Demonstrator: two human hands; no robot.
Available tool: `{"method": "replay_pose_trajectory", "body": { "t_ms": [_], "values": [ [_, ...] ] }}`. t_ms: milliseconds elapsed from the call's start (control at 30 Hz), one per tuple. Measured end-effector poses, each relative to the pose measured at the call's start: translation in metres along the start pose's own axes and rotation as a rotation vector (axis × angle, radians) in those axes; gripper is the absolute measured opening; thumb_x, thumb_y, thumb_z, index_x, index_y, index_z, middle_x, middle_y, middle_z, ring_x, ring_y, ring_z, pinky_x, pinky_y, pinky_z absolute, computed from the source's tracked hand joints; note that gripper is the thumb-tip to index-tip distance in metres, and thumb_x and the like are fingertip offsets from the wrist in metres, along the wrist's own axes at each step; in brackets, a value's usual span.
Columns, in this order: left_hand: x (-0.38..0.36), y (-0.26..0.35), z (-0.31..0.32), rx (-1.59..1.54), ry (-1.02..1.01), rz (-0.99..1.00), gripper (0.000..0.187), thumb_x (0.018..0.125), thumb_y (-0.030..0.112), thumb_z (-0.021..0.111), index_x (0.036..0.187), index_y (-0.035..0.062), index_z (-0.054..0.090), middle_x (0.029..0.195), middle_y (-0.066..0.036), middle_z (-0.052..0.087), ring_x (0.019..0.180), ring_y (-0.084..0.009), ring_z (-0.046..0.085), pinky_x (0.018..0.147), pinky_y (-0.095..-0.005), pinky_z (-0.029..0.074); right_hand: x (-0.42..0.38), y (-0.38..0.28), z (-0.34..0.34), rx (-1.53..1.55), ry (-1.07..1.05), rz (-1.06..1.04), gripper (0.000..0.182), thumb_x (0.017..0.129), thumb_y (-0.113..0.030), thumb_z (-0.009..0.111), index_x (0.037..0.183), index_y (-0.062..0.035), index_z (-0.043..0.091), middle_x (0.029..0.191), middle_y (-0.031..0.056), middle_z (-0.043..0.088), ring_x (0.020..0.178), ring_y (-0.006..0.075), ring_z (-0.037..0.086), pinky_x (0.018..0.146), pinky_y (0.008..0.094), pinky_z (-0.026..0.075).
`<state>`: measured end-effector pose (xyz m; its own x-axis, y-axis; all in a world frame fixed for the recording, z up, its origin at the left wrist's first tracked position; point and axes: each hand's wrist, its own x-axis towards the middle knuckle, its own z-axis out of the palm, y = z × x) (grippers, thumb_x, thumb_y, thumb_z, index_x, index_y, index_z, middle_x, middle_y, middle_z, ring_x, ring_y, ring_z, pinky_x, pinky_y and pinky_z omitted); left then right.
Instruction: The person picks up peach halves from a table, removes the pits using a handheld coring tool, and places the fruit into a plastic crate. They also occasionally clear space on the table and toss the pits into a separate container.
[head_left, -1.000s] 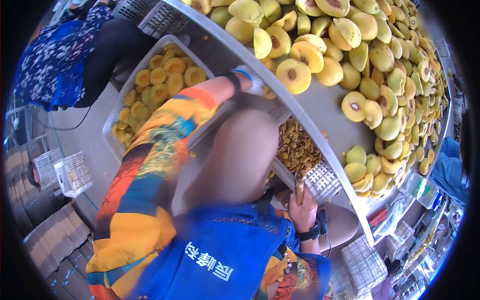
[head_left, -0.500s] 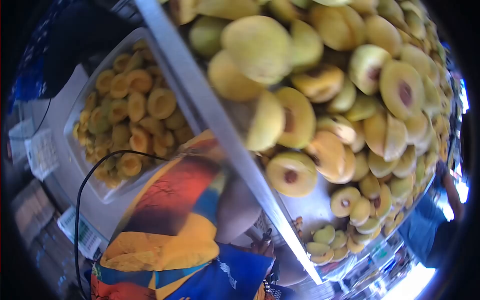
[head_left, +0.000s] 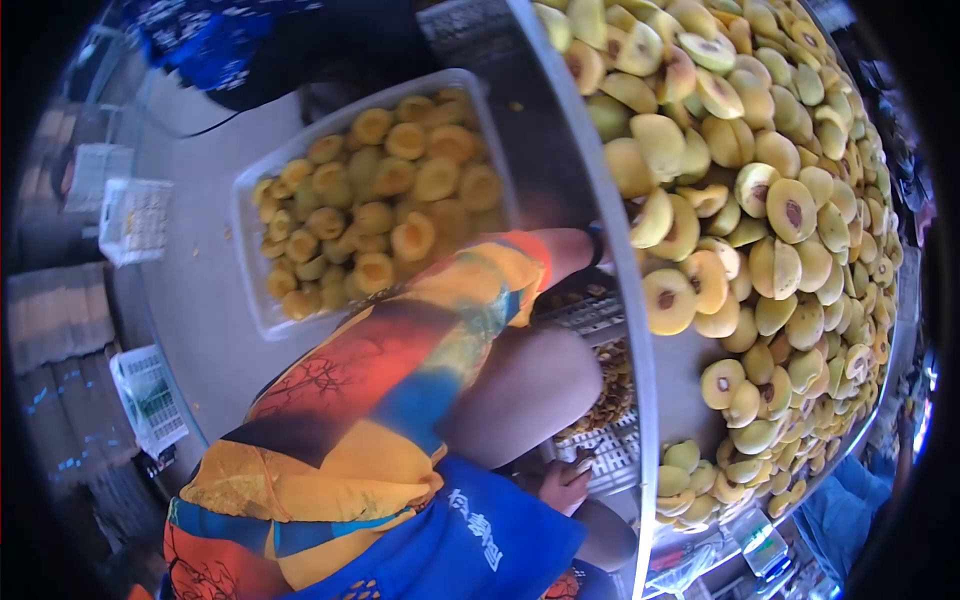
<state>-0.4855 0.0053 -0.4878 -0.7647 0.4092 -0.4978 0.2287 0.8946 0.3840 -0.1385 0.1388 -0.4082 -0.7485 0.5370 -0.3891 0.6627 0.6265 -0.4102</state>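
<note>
My right hand [head_left: 566,488] is low between my knees, beside a white slatted crate [head_left: 612,455]. Its fingers are curled closed around something small that I cannot make out. Brown fruit stones [head_left: 612,385] lie in and on the crate. To the right, a metal-edged table [head_left: 640,400] carries a big heap of halved yellow peaches [head_left: 790,210], many with the stone showing. Nowhere in view is my left hand.
A translucent plastic tub [head_left: 250,270] of pitted peach halves [head_left: 375,205] stands left of my patterned shorts [head_left: 340,390]. White crates [head_left: 135,220] sit farther left. Another person's dark blue clothing [head_left: 215,45] shows at the top, and blue clothing [head_left: 850,505] at the right.
The view has swung, so the tub and table edge appear farther right. The peaches look farther off, and the crate of stones has come into view beside my right hand.
</note>
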Motion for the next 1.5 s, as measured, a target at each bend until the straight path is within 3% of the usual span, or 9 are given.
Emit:
{"method": "replay_pose_trajectory", "body": {
  "t_ms": [267,433,600,800,933,1033,1267,1400,1500],
  "values": [
    [-0.156,-0.076,-0.068,-0.566,0.489,0.243,0.043,0.066,0.022,0.067,0.105,0.0051,0.061,0.098,-0.014,0.063,0.090,-0.0256,0.060,0.080,-0.0324,0.048,0.003,0.031,0.024,0.201,0.035,-0.255,0.046,0.074,-0.026,0.057,0.112,-0.0012,0.049,0.083,0.0254,0.060,0.080,0.0424,0.058,0.073,0.0444,0.044],
    [-0.315,-0.187,-0.047,-1.191,0.588,-0.241,0.040,0.076,0.014,0.063,0.113,0.0036,0.053,0.094,-0.007,0.059,0.076,-0.0130,0.058,0.065,-0.0256,0.049,0.015,0.055,0.046,-0.031,-0.023,-0.431,0.027,0.076,-0.018,0.057,0.098,-0.0025,0.054,0.076,0.0261,0.058,0.074,0.0427,0.057,0.061,0.0468,0.045],
    [-0.389,-0.252,0.030,-0.598,0.416,-0.621,0.051,0.075,0.030,0.063,0.119,0.0071,0.052,0.112,-0.015,0.057,0.105,-0.0253,0.054,0.088,-0.0324,0.042,0.005,0.023,0.033,-0.033,-0.079,-0.588,0.029,0.075,-0.015,0.060,0.099,-0.0004,0.054,0.081,0.0240,0.059,0.072,0.0416,0.058,0.061,0.0458,0.047],
    [-0.339,-0.212,0.026,-0.128,0.421,-0.252,0.053,0.072,0.031,0.066,0.119,0.0111,0.050,0.124,-0.018,0.047,0.109,-0.0338,0.048,0.090,-0.0396,0.041,-0.007,0.011,0.022,-0.213,0.016,-0.854,0.036,0.073,-0.019,0.062,0.103,0.0003,0.053,0.084,0.0248,0.059,0.076,0.0415,0.059,0.063,0.0456,0.047],
    [-0.283,-0.189,0.042,0.228,0.065,-0.105,0.051,0.069,0.029,0.067,0.116,0.0130,0.053,0.127,-0.015,0.045,0.112,-0.0341,0.045,0.089,-0.0405,0.041,-0.009,0.009,0.028,-0.150,-0.041,-0.790,0.037,0.074,-0.019,0.062,0.104,0.0007,0.052,0.086,0.0251,0.059,0.077,0.0421,0.058,0.063,0.0453,0.048],
    [-0.283,-0.188,0.040,0.165,0.154,-0.070,0.050,0.071,0.027,0.066,0.116,0.0109,0.053,0.122,-0.015,0.049,0.107,-0.0330,0.049,0.087,-0.0373,0.043,-0.012,0.008,0.032,-0.096,0.017,-0.714,0.036,0.075,-0.020,0.061,0.103,0.0007,0.052,0.084,0.0248,0.059,0.076,0.0421,0.059,0.063,0.0452,0.048],
    [-0.348,-0.198,0.029,-1.438,0.233,-0.585,0.045,0.081,0.036,0.059,0.110,0.0018,0.054,0.102,-0.008,0.059,0.097,-0.0184,0.057,0.074,-0.0294,0.049,-0.011,0.005,0.032,-0.145,0.001,-0.625,0.029,0.077,-0.022,0.059,0.097,-0.0025,0.053,0.079,0.0236,0.060,0.072,0.0415,0.059,0.061,0.0461,0.047],
    [-0.342,-0.242,0.074,-0.231,0.226,-0.723,0.051,0.079,0.050,0.054,0.102,0.0044,0.060,0.103,-0.017,0.061,0.093,-0.0286,0.058,0.074,-0.0355,0.046,-0.008,0.009,0.036,-0.085,-0.008,-0.633,0.026,0.078,-0.022,0.059,0.095,-0.0044,0.052,0.076,0.0235,0.060,0.070,0.0422,0.059,0.059,0.0469,0.047],
    [-0.329,-0.230,0.069,0.108,0.230,-0.628,0.048,0.077,0.048,0.056,0.102,0.0071,0.060,0.093,-0.016,0.063,0.087,-0.0321,0.060,0.073,-0.0399,0.047,0.000,0.027,0.045,-0.117,0.050,-0.643,0.026,0.078,-0.022,0.058,0.095,-0.0046,0.050,0.075,0.0240,0.059,0.069,0.0432,0.058,0.058,0.0480,0.046]
  ]
}}
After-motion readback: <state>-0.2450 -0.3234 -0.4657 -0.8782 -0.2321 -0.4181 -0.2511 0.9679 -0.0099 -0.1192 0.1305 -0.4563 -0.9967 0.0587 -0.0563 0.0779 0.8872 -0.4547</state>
